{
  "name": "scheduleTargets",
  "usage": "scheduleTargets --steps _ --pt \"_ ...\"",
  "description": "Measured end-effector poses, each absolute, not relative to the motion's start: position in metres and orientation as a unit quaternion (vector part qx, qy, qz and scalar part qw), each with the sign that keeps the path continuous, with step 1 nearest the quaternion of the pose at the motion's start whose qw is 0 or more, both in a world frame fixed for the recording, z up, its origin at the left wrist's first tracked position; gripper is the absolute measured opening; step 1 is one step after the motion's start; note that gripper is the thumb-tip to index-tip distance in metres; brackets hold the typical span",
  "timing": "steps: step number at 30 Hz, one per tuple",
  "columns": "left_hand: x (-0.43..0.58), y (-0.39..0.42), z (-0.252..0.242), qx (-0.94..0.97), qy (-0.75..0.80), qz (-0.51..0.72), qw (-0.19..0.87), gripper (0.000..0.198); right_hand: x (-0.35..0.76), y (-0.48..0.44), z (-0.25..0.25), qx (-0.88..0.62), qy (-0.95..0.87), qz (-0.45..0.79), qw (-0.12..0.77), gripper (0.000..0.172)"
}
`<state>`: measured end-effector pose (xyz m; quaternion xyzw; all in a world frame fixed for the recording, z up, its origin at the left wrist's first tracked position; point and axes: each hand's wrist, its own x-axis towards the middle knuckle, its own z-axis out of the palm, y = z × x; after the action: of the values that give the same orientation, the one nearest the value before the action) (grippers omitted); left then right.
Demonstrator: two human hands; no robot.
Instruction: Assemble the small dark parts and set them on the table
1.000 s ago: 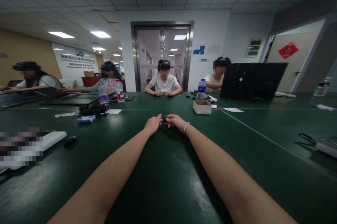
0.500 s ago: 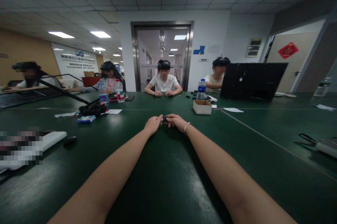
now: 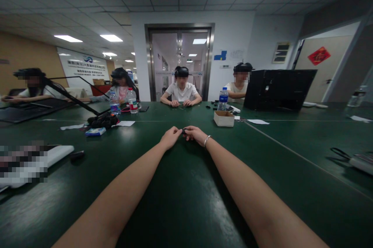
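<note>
The small dark piece (image 3: 183, 131) is pinched between the fingertips of the left hand (image 3: 169, 138) and the right hand (image 3: 194, 134), which meet low over the green table (image 3: 186, 201) near its middle, both forearms stretched out along the top. Both hands are closed narrowly on it, thumb and forefinger drawn together. What the piece is cannot be made out at this distance, though it may be a clip or small fitting. A bracelet (image 3: 206, 141) is worn on the right wrist. A cardboard box (image 3: 223, 118) lies beyond the right hand, well apart, with a water bottle (image 3: 223, 99) behind it and a black panel (image 3: 278, 89) further right. A heap of dark parts (image 3: 102, 121) and a blue packet (image 3: 95, 131) are seen off to the left. 4 other people are seated along the far side, occupied with their own things. The grip is judged slight: so little of the piece is covered that an uneven pull from 1 hand could let it spring out, and on the dark tabletop it would be hard to find.
</note>
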<state>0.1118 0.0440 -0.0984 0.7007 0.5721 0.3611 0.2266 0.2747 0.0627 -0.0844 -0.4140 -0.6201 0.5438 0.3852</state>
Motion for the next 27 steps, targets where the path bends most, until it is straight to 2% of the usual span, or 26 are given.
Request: scheduleTargets --steps 4,9,13,18,22,27 --pt "0.1114 0.0428 -0.0973 0.704 0.583 0.335 0.229 0.065 0.2747 0.0632 -0.0849 -0.414 -0.621 0.545 0.382 0.012" --pt "0.1107 0.0443 -0.0986 0.708 0.561 0.358 0.237 0.057 0.2748 0.0631 -0.0855 -0.42 -0.614 0.541 0.393 0.012" --pt "0.1108 0.0458 -0.0995 0.706 0.576 0.342 0.231 0.065 0.2744 0.0638 -0.0861 -0.42 -0.621 0.539 0.384 0.013" --pt "0.1111 0.0454 -0.1002 0.704 0.567 0.365 0.223 0.054 0.2741 0.0657 -0.0876 -0.423 -0.619 0.533 0.393 0.012" --pt "0.1108 0.0423 -0.0973 0.703 0.58 0.35 0.216 0.06 0.2738 0.0654 -0.0873 -0.421 -0.623 0.535 0.386 0.014" --pt "0.1107 0.0396 -0.0948 0.703 0.573 0.366 0.208 0.054 0.2739 0.0636 -0.0854 -0.425 -0.619 0.533 0.39 0.013"
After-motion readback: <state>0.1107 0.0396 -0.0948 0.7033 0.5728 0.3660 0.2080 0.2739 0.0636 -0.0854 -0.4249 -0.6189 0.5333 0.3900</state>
